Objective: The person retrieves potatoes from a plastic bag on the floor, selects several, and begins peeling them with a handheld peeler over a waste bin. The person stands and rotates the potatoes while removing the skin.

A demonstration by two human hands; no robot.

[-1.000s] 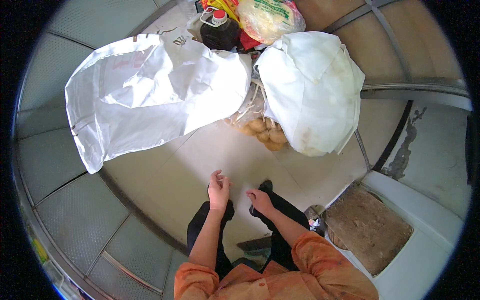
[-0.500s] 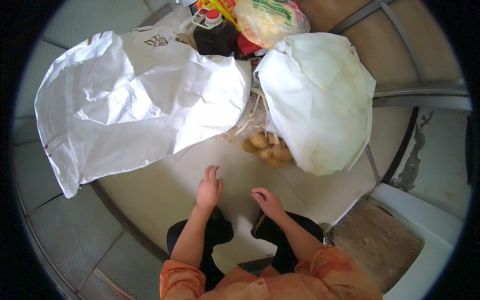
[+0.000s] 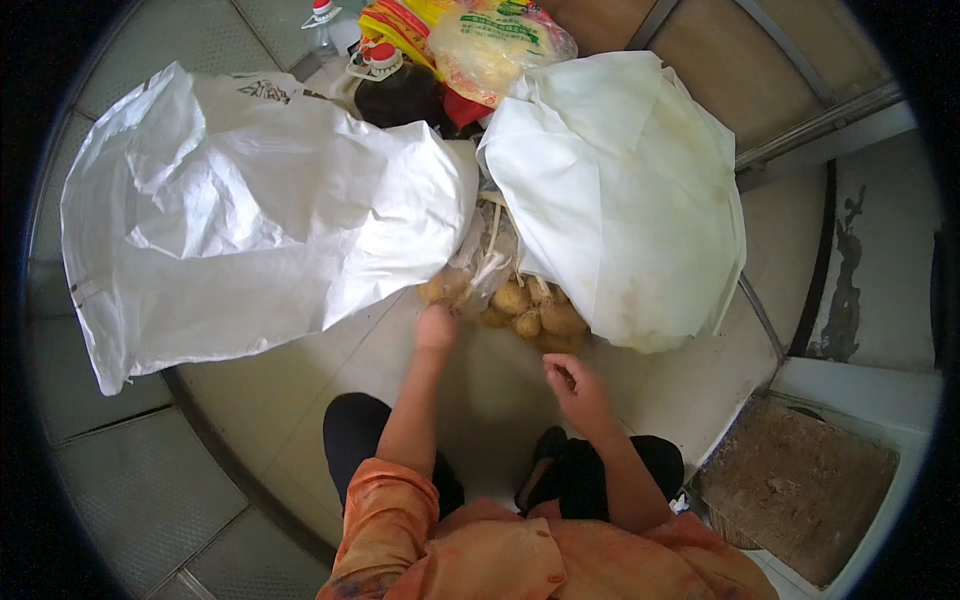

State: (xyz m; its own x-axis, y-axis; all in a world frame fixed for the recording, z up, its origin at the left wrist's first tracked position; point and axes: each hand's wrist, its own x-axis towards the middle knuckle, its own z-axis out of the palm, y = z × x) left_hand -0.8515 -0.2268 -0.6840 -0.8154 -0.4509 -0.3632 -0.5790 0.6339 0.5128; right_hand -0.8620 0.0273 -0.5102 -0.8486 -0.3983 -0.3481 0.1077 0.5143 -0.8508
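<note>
My left hand (image 3: pixel 437 328) reaches the near end of a clear plastic bag (image 3: pixel 484 272) with round yellow-brown lumps that look like potatoes (image 3: pixel 447 285). Its fingers are blurred and partly hidden, so their grip does not show. My right hand (image 3: pixel 580 390) hovers over the floor with fingers curled in and nothing seen in them. Just beyond it, more potatoes (image 3: pixel 540 308) poke out beneath a large off-white sack (image 3: pixel 625 200). To the left spreads a crumpled white woven sack (image 3: pixel 270 210), its near edge close to my left hand.
Behind the sacks stand a dark jug (image 3: pixel 398 95) with a red cap, a clear bottle (image 3: pixel 335 30) and a plastic bag of pale food (image 3: pixel 500 50). A brown mat (image 3: pixel 800 485) lies at the lower right. Tiled panels (image 3: pixel 150 490) rise along the left.
My left hand has moved forward to the bag of potatoes. My right hand has shifted forward and right, its fingers more curled. My view has moved slightly.
</note>
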